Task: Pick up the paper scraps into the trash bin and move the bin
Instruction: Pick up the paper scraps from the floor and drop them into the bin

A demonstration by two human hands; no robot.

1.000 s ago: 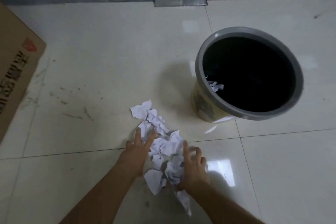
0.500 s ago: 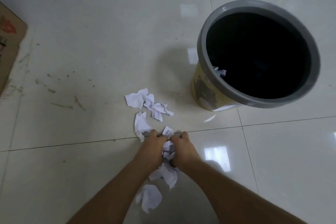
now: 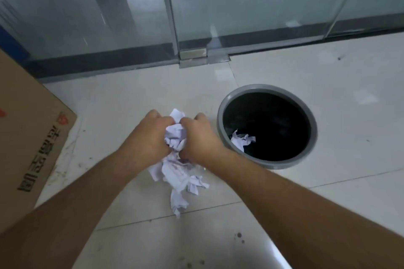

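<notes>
My left hand [image 3: 147,137] and my right hand [image 3: 200,135] are pressed together, both closed around a bundle of crumpled white paper scraps [image 3: 176,135]. They are raised above the floor, just left of the trash bin's rim. More white scraps [image 3: 177,176] show below my hands; I cannot tell whether they hang from the bundle or lie on the tiles. The round trash bin [image 3: 220,116] has a grey rim and a dark inside. One crumpled scrap [image 3: 241,140] lies inside it near the left wall.
A large cardboard box [image 3: 28,144] stands at the left edge. Glass panels with a dark base strip and a metal door fitting [image 3: 204,59] run along the back. Dirt marks [image 3: 239,237] spot the white floor tiles near me.
Both hands closed on the gathered scraps and lifted them off the floor toward the bin. The view tilted up, so the glass wall and box now show.
</notes>
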